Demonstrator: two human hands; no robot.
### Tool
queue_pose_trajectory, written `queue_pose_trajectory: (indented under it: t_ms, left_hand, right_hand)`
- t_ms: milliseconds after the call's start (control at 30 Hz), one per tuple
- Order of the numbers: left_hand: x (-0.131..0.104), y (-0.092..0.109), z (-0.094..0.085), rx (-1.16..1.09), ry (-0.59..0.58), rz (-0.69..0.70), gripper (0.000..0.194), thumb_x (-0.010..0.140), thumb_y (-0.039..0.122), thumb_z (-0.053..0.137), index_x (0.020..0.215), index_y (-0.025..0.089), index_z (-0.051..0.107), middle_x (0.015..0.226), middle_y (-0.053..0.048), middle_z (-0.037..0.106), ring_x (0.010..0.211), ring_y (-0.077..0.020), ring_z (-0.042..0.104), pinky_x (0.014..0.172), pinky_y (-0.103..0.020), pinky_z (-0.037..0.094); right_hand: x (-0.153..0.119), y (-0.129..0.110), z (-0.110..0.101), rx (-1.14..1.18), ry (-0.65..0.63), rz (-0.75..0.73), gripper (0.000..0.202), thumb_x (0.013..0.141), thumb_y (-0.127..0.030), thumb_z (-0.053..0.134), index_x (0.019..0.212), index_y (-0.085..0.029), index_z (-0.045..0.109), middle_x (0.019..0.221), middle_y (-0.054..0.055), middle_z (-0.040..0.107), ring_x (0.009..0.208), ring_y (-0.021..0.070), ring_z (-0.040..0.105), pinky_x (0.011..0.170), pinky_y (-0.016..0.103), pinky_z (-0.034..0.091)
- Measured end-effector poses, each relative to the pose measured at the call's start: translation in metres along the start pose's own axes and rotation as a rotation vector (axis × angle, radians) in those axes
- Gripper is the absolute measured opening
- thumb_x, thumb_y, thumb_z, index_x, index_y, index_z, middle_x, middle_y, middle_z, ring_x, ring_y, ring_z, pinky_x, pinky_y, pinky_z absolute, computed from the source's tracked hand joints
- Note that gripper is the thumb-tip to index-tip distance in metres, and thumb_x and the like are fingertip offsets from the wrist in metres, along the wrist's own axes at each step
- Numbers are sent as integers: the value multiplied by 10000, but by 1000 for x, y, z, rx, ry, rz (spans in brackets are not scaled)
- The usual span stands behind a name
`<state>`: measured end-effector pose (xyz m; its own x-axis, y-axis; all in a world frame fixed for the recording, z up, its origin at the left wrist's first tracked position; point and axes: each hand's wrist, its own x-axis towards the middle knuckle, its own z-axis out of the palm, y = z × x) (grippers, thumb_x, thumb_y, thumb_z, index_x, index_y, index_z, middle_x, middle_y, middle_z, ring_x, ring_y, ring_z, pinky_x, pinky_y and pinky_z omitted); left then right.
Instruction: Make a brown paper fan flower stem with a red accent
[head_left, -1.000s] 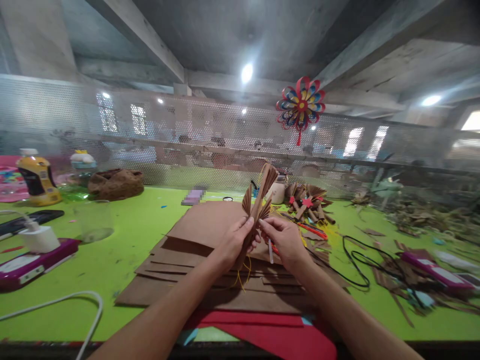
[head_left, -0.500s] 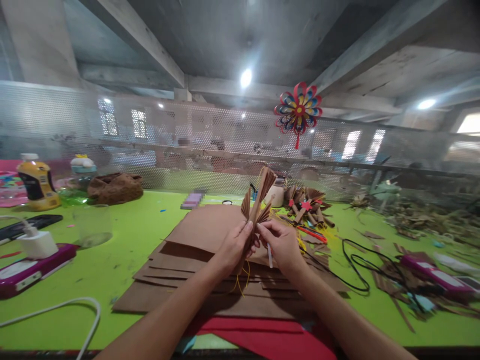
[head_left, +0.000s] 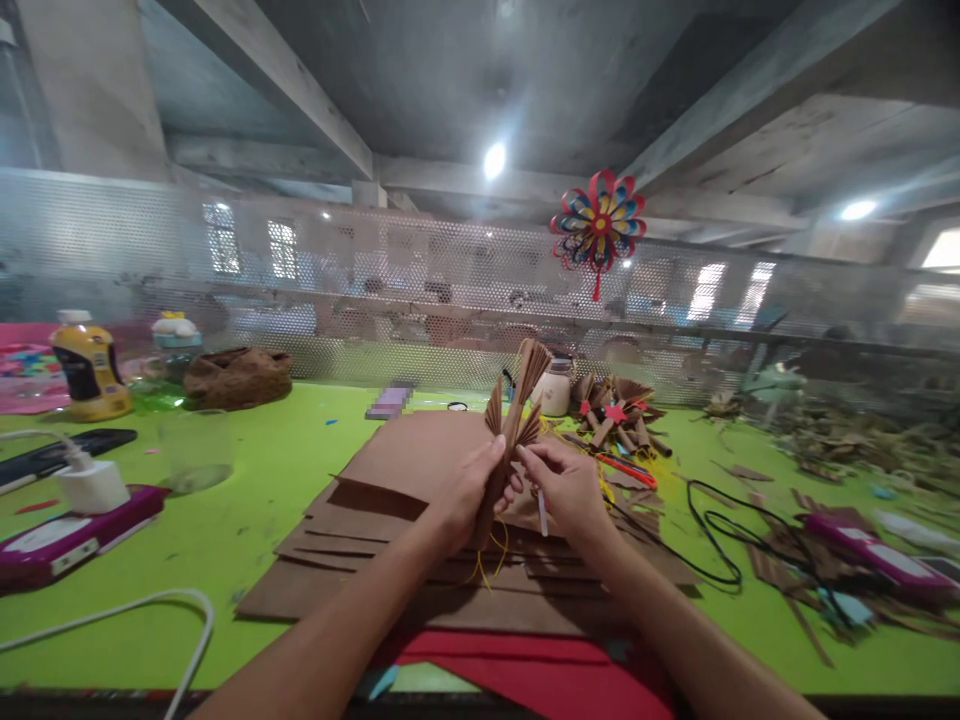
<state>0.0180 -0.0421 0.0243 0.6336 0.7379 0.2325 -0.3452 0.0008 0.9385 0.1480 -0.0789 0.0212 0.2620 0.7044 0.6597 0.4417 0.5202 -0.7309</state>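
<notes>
My left hand (head_left: pixel 466 490) is wrapped around a folded brown paper piece (head_left: pixel 516 408), held upright above a paper stack. Pleated fans spread from its top and both sides. Thin yellow string (head_left: pixel 491 560) dangles below it. My right hand (head_left: pixel 566 485) is closed beside the piece, thumb and forefinger pinched together close to the right-hand fan's base. A thin white stick (head_left: pixel 543 512) points down from under its fingers. Whether the fingertips also grip the paper I cannot tell. Beneath both hands lie brown paper sheets (head_left: pixel 420 450) in uneven layers.
Red paper (head_left: pixel 540 675) lies at the front edge. Behind on the right are pleated pieces with red stars (head_left: pixel 615 412), an orange-red tool (head_left: pixel 628 470) and a black cable (head_left: pixel 712 530). A clear cup (head_left: pixel 196 450) and yellow bottle (head_left: pixel 91 365) stand left.
The view has shifted slightly, so the scene sits a little further right. Both hands keep nearly the same hold on the paper piece and the stick.
</notes>
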Motion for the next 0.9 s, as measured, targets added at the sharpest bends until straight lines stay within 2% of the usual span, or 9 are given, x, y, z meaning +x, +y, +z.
queue_pose_trajectory:
  t_ms: [167, 433, 533, 667, 767, 833, 900]
  left_hand:
    - [0, 6, -2, -51, 32, 24, 340, 801, 462, 479, 912, 143, 515, 631, -16, 564, 477, -56, 470, 410, -150, 317]
    - [2, 11, -8, -135, 50, 92, 265, 813, 400, 493, 892, 148, 491, 638, -17, 580, 482, -57, 493, 404, -137, 332]
    - [3, 15, -11, -179, 95, 128, 258, 816, 391, 487, 899, 147, 486, 659, -32, 598, 496, -72, 516, 417, -149, 363]
    - [3, 19, -12, -241, 145, 130, 246, 820, 385, 479, 896, 151, 480, 681, -46, 615, 514, -87, 539, 448, -171, 404]
    - [2, 20, -9, -258, 167, 130, 258, 810, 398, 492, 890, 153, 485, 681, -47, 622, 515, -86, 541, 451, -169, 407]
    - [0, 21, -5, -251, 163, 144, 275, 799, 412, 506, 893, 154, 489, 686, -48, 628, 528, -88, 549, 469, -172, 419]
    - [-1, 22, -2, -221, 165, 166, 284, 786, 417, 525, 887, 154, 489, 696, -50, 635, 544, -92, 562, 485, -178, 428]
  right_hand:
    - [0, 3, -4, -40, 10, 91, 297, 752, -402, 559, 699, -131, 667, 567, 19, 565, 532, 119, 492, 512, 230, 394]
    - [-7, 3, 4, 132, -95, 234, 333, 700, -464, 595, 703, -131, 598, 422, -53, 425, 384, 75, 362, 397, 207, 287]
    - [-11, 0, 9, 144, -212, 259, 346, 716, -473, 579, 744, -128, 598, 454, -50, 435, 407, 70, 366, 414, 203, 292]
    - [-17, -7, 13, 142, -508, 254, 369, 775, -485, 508, 714, -130, 590, 531, -29, 462, 466, 69, 395, 454, 199, 315]
    - [-23, -10, 16, 196, -687, 320, 351, 771, -483, 519, 720, -137, 555, 529, -36, 470, 439, 60, 391, 425, 191, 292]
    - [-27, -9, 20, 242, -704, 373, 350, 760, -479, 536, 662, -144, 510, 485, -50, 446, 398, 48, 363, 391, 184, 255]
    - [-29, -6, 24, 288, -666, 416, 359, 741, -480, 557, 617, -155, 469, 437, -66, 410, 361, 40, 332, 363, 180, 221]
